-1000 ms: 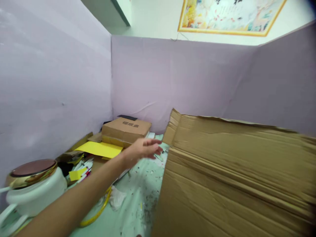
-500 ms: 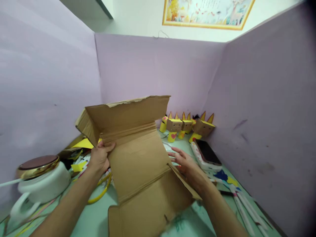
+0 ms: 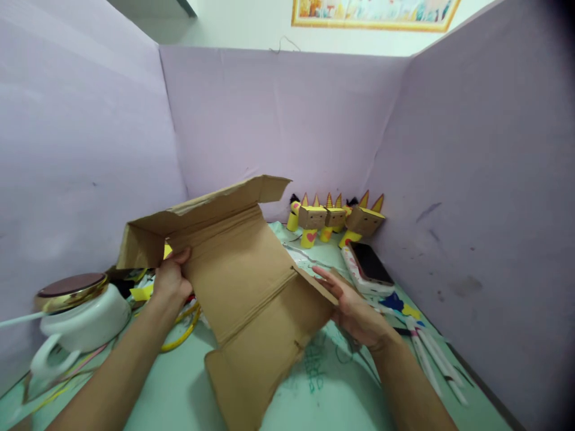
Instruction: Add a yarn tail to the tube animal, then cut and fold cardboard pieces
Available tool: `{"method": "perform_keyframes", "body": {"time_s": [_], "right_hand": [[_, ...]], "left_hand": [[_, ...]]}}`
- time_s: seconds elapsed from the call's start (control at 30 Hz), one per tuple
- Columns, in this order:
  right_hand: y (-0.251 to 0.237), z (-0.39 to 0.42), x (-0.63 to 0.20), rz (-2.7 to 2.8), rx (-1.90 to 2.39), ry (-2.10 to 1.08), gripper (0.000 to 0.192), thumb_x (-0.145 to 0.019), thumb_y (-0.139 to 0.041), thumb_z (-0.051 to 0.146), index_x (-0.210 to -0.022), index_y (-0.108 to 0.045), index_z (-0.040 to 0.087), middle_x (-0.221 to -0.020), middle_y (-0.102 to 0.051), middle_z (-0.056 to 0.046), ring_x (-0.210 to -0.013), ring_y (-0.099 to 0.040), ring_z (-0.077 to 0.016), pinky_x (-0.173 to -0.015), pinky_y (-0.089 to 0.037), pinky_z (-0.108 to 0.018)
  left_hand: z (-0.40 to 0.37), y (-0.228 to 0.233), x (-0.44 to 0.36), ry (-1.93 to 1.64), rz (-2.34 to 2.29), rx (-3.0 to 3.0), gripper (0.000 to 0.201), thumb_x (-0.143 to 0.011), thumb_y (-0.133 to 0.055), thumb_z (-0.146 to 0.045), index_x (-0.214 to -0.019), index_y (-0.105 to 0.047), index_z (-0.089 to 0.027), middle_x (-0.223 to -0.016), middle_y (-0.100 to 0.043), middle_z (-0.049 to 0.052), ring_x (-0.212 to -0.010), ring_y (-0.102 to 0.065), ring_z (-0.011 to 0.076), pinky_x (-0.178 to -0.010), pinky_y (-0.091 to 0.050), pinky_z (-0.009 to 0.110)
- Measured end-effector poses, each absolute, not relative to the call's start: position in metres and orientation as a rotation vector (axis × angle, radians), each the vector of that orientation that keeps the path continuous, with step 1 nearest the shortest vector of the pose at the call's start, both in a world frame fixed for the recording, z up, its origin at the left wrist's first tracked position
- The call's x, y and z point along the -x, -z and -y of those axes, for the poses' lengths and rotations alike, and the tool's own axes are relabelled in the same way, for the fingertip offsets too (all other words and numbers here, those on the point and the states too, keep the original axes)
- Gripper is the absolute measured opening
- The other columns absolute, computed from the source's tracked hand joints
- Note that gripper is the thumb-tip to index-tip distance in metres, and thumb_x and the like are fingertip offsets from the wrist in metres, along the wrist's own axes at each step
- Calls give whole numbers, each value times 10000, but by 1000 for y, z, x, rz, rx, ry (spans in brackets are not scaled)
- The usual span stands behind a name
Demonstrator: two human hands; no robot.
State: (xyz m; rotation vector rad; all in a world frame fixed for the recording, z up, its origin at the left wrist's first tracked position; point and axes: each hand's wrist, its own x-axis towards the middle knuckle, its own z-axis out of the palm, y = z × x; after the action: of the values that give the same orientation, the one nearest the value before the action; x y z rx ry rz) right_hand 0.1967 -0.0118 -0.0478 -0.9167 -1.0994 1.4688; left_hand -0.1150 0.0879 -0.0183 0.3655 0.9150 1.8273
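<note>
A brown cardboard box [image 3: 238,281], unfolded with ragged cut edges, is tilted above the table in front of me. My left hand [image 3: 173,278] pinches its left side near the fold, thumb on the inner face and the other fingers hidden behind. The upper panel and its side flap stand up at the far end, and the lower panel slopes down toward me. At the right edge, my right hand [image 3: 354,305] lies against a small flap [image 3: 314,284] with its fingers stretched out. Part of that hand is hidden by the flap.
On the left stands a white mug [image 3: 85,317] with a gold-rimmed lid. Yellow paper scraps [image 3: 142,292] lie behind my left hand. Several cardboard-headed figures [image 3: 312,218] line the back; a phone [image 3: 371,262] and white pens [image 3: 433,353] lie right. Purple panels [image 3: 278,120] enclose the table.
The box has swung left and tilted more, its left end dropping. My right hand has gone from spread fingers behind the flap to lying against it. My left hand keeps its hold.
</note>
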Motion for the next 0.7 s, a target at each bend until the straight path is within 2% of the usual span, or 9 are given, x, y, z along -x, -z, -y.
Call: {"method": "perform_keyframes", "body": {"time_s": [0.07, 0.13, 0.2, 0.27, 0.37, 0.43, 0.5, 0.6, 0.7], "right_hand": [[48, 6, -195, 974, 910, -1303, 737, -560, -704, 628, -1163, -531, 241, -1240, -541, -121, -1024, -583, -269, -821, -482, -408], [51, 2, -190, 928, 936, -966, 615, -641, -646, 621, -1093, -544, 217, -1170, -574, -123, -937, -616, -248, -771, -504, -401], [55, 2, -184, 899, 989, -570, 442, -724, -633, 511, -1025, -543, 200, -1029, -615, -94, -871, -621, -219, -747, -505, -388], [60, 9, -177, 869, 1007, -268, 269, -733, -675, 353, -915, -549, 201, -878, -613, -37, -820, -599, -188, -754, -484, -360], [64, 25, -160, 1249, 879, 111, 177, -680, -701, 130, -726, -550, 212, -691, -581, 20, -692, -562, -150, -708, -456, -315], [61, 33, -147, 1695, 775, 280, 149, -725, -632, 86, -785, -568, 206, -678, -608, -1, -648, -559, -155, -661, -460, -320], [55, 34, -134, 1983, 771, 274, 182, -793, -593, 178, -972, -566, 187, -835, -668, -65, -792, -597, -208, -803, -457, -420], [47, 30, -121, 2277, 899, 148, 394, -851, -544, 350, -1209, -478, 201, -1147, -620, -103, -1125, -500, -290, -1029, -236, -576], [46, 26, -116, 2408, 991, 25, 446, -856, -520, 415, -1247, -458, 209, -1132, -609, -96, -1126, -486, -293, -1055, -138, -608]], "left_hand": [[-86, 13, 118, -1870, -894, -337, 213, -719, -518, 24, -816, -618, -137, -710, -664, 1, -658, -635, 139, -850, -506, 428], [-84, 7, 120, -1918, -867, -323, 205, -749, -509, 0, -847, -622, -140, -739, -672, -1, -712, -644, 140, -869, -500, 416], [-81, 2, 122, -1955, -839, -323, 177, -790, -502, -56, -879, -629, -141, -780, -682, 7, -775, -648, 145, -881, -498, 395], [-79, 0, 122, -1968, -820, -327, 155, -826, -502, -130, -908, -633, -144, -810, -688, 14, -810, -649, 151, -876, -502, 380], [-77, 0, 119, -1927, -819, -333, 173, -859, -488, -186, -933, -635, -133, -812, -690, 37, -795, -657, 165, -844, -518, 385], [-75, 3, 116, -1896, -831, -333, 175, -866, -482, -179, -940, -635, -136, -787, -687, 35, -748, -663, 161, -824, -527, 384], [-73, 4, 113, -1878, -845, -332, 165, -861, -489, -151, -939, -635, -157, -766, -683, 16, -700, -665, 143, -811, -534, 362], [-71, 4, 112, -1853, -864, -328, 153, -861, -488, -142, -884, -635, -174, -736, -681, 6, -664, -665, 128, -786, -542, 319], [-70, 4, 113, -1831, -891, -316, 172, -866, -466, -144, -808, -626, -165, -668, -671, 14, -676, -672, 146, -768, -550, 316]]}}
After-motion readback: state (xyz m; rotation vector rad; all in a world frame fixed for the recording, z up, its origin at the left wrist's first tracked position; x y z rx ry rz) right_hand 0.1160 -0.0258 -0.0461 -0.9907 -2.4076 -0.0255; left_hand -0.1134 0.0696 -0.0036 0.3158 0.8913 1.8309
